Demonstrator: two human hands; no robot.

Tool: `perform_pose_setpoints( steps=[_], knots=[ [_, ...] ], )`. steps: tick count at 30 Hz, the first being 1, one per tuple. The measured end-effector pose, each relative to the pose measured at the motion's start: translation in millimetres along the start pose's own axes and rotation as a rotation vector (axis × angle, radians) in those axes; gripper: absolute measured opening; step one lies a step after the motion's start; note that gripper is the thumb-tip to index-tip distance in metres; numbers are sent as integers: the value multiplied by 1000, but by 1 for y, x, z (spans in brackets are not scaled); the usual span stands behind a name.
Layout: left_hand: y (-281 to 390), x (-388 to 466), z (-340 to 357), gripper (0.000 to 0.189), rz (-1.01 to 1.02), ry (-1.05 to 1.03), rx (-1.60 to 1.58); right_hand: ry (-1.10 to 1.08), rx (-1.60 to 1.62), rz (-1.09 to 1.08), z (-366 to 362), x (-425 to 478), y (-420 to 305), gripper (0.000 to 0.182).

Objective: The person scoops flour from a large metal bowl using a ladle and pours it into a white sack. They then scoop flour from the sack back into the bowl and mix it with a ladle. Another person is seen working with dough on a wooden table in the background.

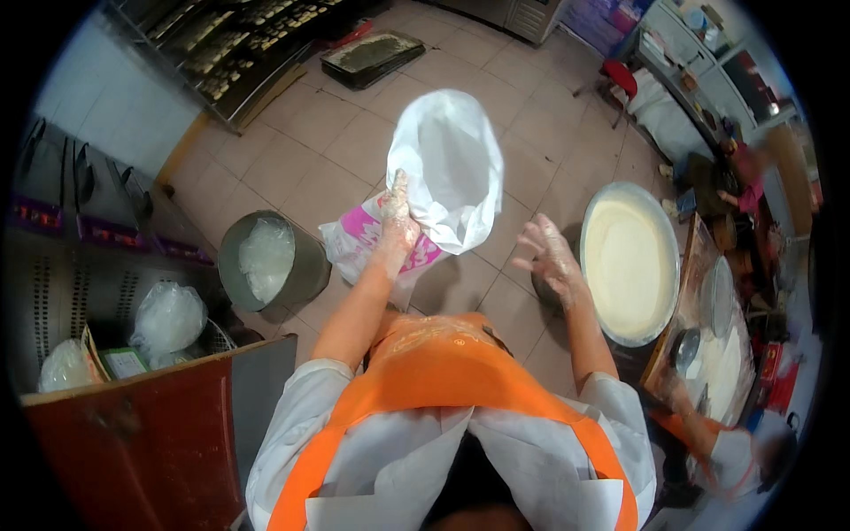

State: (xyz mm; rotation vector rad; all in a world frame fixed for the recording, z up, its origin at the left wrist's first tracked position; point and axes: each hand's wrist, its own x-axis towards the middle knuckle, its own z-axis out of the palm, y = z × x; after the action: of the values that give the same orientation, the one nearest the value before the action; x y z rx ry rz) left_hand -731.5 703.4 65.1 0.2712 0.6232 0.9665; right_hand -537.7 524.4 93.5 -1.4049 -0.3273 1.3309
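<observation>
My left hand (400,222), dusted with flour-like powder, grips the rim of a white woven sack (441,169) with pink printing on its side. The sack's mouth faces up, and its inside looks pale; how much it holds cannot be told. My right hand (548,255) is apart from the sack, fingers spread, holding nothing, with whitish residue on the skin. Just to the right of that hand stands a large round metal basin (631,265) of pale cream-coloured powder or batter.
Left stands a bin (309,269) with clear plastic inside, beside a red-brown cabinet (139,431). Stacked trays (372,56) lie on the floor near a loaded rack (226,60). Right, a co-worker (724,451) works at a floured table (690,259); another person (747,176) sits farther back.
</observation>
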Motion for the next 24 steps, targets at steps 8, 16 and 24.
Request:
perform_pose_setpoints(
  steps=[8, 16, 24],
  knots=[
    [-70, -45, -33, 23, -34, -218, 538, 187, -296, -255, 41, 76, 46, 51],
    [43, -9, -107, 44, -37, -144, -177, 143, 847, 2, 22, 66, 53, 31],
    [60, 13, -114, 42, -92, 167, 33, 60, 315, -84, 2, 55, 48, 32]
  ],
)
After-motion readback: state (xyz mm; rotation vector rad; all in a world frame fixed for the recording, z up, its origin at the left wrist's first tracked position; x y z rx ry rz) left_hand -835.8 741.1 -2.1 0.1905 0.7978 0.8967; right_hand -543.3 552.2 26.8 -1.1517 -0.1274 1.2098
